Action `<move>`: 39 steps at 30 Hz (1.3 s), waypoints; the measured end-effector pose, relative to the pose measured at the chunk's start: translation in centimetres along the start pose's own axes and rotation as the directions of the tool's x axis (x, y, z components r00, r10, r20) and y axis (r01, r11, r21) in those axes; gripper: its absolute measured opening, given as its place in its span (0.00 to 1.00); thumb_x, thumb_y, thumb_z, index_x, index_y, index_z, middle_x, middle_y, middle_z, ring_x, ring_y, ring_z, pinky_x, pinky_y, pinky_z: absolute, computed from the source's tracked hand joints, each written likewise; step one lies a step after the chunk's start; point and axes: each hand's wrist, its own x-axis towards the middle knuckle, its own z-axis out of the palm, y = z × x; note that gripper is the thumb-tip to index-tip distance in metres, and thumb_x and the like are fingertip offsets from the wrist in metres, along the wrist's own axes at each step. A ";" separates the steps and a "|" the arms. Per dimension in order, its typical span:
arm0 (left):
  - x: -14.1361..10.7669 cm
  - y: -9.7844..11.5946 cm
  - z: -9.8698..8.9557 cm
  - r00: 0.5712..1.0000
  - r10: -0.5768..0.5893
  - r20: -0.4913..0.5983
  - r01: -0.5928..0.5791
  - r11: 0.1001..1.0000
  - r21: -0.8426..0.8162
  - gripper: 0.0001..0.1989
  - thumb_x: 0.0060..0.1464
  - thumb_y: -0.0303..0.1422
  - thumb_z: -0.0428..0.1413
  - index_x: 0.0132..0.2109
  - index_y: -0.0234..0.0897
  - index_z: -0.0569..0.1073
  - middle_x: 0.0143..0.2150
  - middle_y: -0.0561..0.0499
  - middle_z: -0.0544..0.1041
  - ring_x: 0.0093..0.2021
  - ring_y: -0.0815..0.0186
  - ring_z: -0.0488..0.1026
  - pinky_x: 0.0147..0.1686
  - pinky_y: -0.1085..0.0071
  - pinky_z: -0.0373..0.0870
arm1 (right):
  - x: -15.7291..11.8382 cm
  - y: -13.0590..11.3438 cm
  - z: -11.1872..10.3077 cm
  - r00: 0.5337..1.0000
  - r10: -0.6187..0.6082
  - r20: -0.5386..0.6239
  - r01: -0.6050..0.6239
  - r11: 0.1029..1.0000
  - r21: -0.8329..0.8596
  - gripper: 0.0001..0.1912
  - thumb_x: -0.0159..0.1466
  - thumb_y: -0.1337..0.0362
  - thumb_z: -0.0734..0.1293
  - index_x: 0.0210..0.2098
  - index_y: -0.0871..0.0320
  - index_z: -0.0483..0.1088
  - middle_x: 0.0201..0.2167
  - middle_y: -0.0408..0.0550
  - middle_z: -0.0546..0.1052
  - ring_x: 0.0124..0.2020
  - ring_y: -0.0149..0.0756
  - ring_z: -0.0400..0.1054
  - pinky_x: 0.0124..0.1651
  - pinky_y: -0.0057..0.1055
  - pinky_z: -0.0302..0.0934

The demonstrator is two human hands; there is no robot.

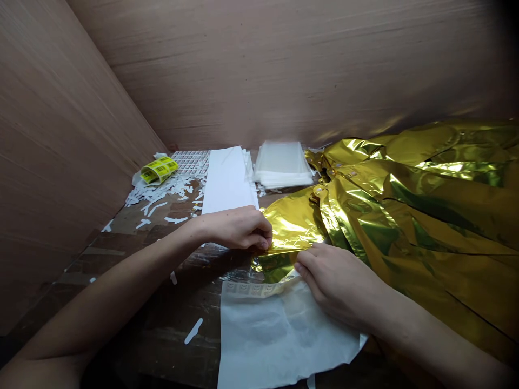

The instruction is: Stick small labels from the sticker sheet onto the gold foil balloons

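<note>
Shiny gold foil balloons (pixel 405 227), flat and uninflated, spread in a heap over the right half of the table. My left hand (pixel 249 229) is closed, its fingers pinching the edge of the nearest gold foil piece (pixel 290 219). On the same edge, a little to the right, my right hand (pixel 336 275) pinches the foil with thumb and fingers. Under my right hand lies a whitish sheet (pixel 271 329) with a row of small printed squares along its top edge. Part of that sheet is hidden by the hand and forearm.
A white paper stack (pixel 227 178) lies beyond my left hand, beside a pile of clear plastic bags (pixel 281 162). Farther left are a yellow label roll (pixel 159 169), a printed sticker sheet (pixel 190 162) and scattered white paper scraps (pixel 162 189). Wooden panels (pixel 251 70) enclose the back and left.
</note>
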 end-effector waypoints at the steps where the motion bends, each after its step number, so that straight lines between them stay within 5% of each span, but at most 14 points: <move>1: 0.0 -0.1 0.0 1.000 -0.005 -0.010 0.005 1.000 0.012 0.08 0.56 0.23 0.57 0.38 0.36 0.82 0.31 0.50 0.82 0.28 0.69 0.74 0.30 0.75 0.64 | 0.0 0.0 0.1 1.000 -0.003 -0.007 0.003 1.000 0.002 0.16 0.72 0.64 0.56 0.30 0.57 0.68 0.31 0.49 0.75 0.32 0.38 0.67 0.36 0.35 0.51; 11: -0.2 0.0 -0.2 0.999 -0.033 -0.042 0.036 0.998 0.057 0.06 0.57 0.25 0.59 0.39 0.35 0.81 0.33 0.49 0.82 0.31 0.69 0.75 0.32 0.75 0.65 | -0.2 0.0 0.0 0.999 0.010 0.030 -0.010 1.000 0.007 0.16 0.73 0.63 0.55 0.31 0.56 0.67 0.32 0.48 0.75 0.34 0.40 0.66 0.38 0.36 0.51; 18: -0.6 0.7 -0.6 0.993 0.052 -0.108 -0.044 0.996 0.076 0.03 0.53 0.28 0.62 0.36 0.33 0.80 0.39 0.46 0.81 0.32 0.68 0.74 0.33 0.74 0.67 | -0.1 -0.1 -0.1 0.999 0.006 0.036 -0.007 1.000 0.010 0.15 0.73 0.64 0.56 0.30 0.56 0.66 0.31 0.48 0.74 0.34 0.39 0.65 0.37 0.35 0.49; 24: -0.8 0.6 -0.8 0.996 -0.011 -0.087 0.012 1.000 0.001 0.05 0.55 0.30 0.60 0.36 0.33 0.80 0.29 0.49 0.80 0.28 0.68 0.73 0.31 0.74 0.66 | -0.1 0.0 -0.1 1.000 0.000 0.029 0.000 1.000 0.024 0.16 0.73 0.64 0.55 0.30 0.56 0.66 0.31 0.47 0.74 0.34 0.39 0.65 0.37 0.34 0.49; 39: 0.0 -0.1 0.2 0.990 -0.085 -0.112 0.090 0.995 0.039 0.04 0.53 0.29 0.61 0.35 0.34 0.81 0.27 0.50 0.80 0.25 0.71 0.72 0.26 0.76 0.63 | 0.0 0.1 -0.1 1.000 -0.001 0.019 0.001 1.000 0.026 0.15 0.73 0.64 0.56 0.31 0.57 0.67 0.31 0.47 0.74 0.34 0.38 0.65 0.38 0.33 0.48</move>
